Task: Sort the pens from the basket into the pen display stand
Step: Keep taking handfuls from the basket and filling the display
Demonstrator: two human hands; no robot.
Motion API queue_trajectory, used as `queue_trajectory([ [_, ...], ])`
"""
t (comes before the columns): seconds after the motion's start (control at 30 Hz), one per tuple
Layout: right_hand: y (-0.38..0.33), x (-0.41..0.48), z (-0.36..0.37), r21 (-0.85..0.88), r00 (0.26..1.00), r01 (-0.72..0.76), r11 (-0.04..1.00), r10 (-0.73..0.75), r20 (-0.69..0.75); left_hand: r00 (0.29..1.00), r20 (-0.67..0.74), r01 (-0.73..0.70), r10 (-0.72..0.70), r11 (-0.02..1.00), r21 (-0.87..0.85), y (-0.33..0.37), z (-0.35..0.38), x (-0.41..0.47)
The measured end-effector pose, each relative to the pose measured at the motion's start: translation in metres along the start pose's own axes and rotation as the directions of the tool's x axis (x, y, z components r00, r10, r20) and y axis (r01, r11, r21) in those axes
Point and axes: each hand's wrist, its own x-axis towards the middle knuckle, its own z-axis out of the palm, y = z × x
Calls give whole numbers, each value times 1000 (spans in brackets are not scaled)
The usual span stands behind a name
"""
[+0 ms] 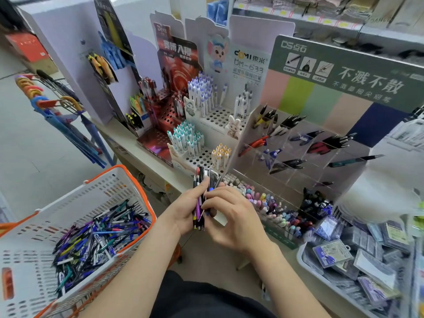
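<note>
My left hand [188, 205] grips an upright bundle of pens [202, 180] in front of the displays. My right hand [231, 216] pinches a pen within that bundle from the right side. The white basket with an orange rim [137, 191] stands at lower left, holding a heap of mixed loose pens [96, 237]. The pen display stand with clear slanted compartments [305, 145] rises at right under a green header, with a few pens in several cells.
White perforated tiered stands [206, 134] with capped pens sit behind my hands. A red display [167, 111] stands to the left. A tray of erasers and small items [275, 207] and a bin of packaged refills [358, 255] lie at right. Umbrellas [57, 111] hang at left.
</note>
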Motion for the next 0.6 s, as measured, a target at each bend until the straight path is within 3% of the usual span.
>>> queue_trajectory([
  [0.13,-1,-1,1,51,998,-63,997,63,-4,1000,14,-16,15,999,52,-2,0,-4],
  [0.27,1,13,-3,62,914,-357,932,362,-182,997,83,-5,-8,989,151,-1,7,-16],
  [0.37,16,23,-8,87,810,-583,808,586,-11,967,228,69,-111,981,182,3,5,-21],
  [0.47,19,26,-14,319,715,-691,649,680,164,936,305,112,-174,971,209,5,3,-24],
  [0.53,17,27,-14,418,687,-703,575,701,192,935,306,105,-179,964,243,7,4,-24],
  [0.6,18,27,-13,405,680,-707,580,716,159,946,272,89,-176,948,306,8,5,-25],
])
